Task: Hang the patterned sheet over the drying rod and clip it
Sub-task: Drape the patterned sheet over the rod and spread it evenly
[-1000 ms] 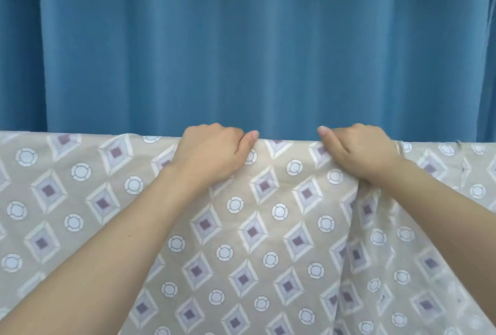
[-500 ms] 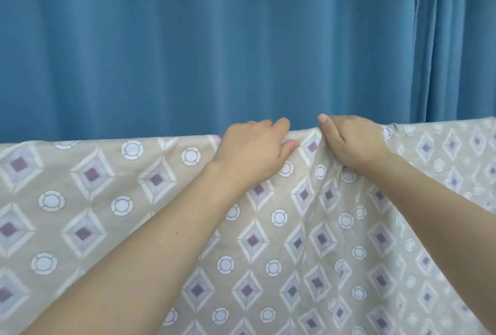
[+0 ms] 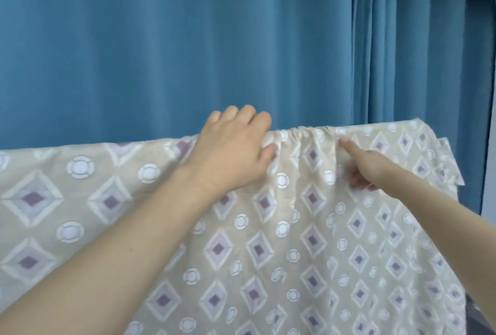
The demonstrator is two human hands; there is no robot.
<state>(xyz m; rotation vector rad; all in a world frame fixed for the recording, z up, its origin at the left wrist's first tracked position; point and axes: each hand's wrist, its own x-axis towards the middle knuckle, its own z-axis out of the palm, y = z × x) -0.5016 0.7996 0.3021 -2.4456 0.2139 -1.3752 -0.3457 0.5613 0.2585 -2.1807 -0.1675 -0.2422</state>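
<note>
Sheet bunched at the fold

Left hand point(image 3: 236, 152) grips patterned sheet point(image 3: 308, 240) at 12 o'clock; right hand point(image 3: 367, 168) points, other fingers curled; gathers may slip unclipped.

Patterned sheet point(image 3: 295, 240) — thin matt woven cloth, creased; curtain point(image 3: 174, 39) — heavier matt blue fabric.

No text, label, brand, number or sign can be read anywhere in the frame. The patterned sheet point(image 3: 268, 240) across the lower half carries only printed diamonds and ringed circles, no lettering. The blue curtain point(image 3: 174, 47) filling the upper half is plain.
</note>
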